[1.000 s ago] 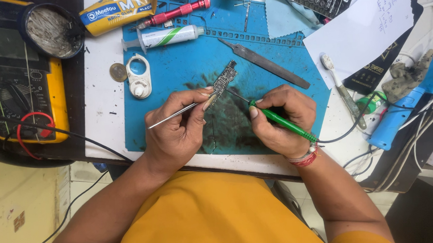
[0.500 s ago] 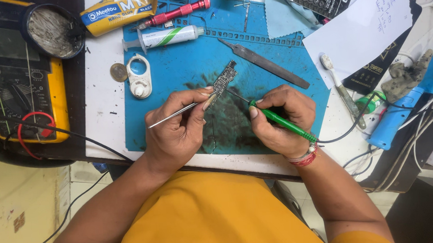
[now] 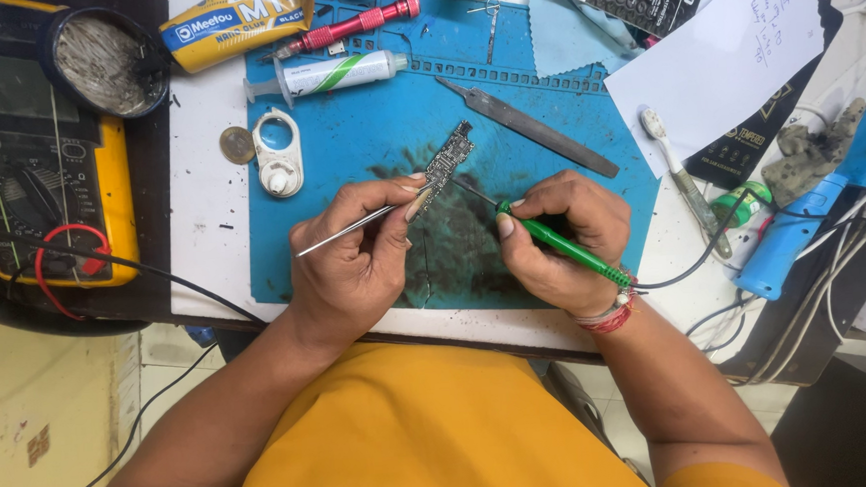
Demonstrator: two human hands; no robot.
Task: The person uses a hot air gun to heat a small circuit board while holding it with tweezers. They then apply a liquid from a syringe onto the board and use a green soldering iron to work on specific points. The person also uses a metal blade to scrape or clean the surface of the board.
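Note:
My left hand (image 3: 359, 258) grips metal tweezers (image 3: 337, 234) whose tips pinch the lower end of a small narrow circuit board (image 3: 448, 160) lying on the blue work mat (image 3: 367, 147). My right hand (image 3: 563, 241) holds a green-handled soldering iron (image 3: 564, 249) like a pen, its thin tip pointing up-left beside the board. A cable runs from the iron's rear past my wrist, which wears red and white bangles.
On the mat lie a metal file (image 3: 531, 127), a syringe tube (image 3: 338, 74) and a red screwdriver (image 3: 360, 24). A yellow multimeter (image 3: 39, 197) and wire-wool pot (image 3: 101, 58) stand left. Paper (image 3: 732, 50), a toothbrush (image 3: 680, 178) and a blue tool (image 3: 812, 210) lie right.

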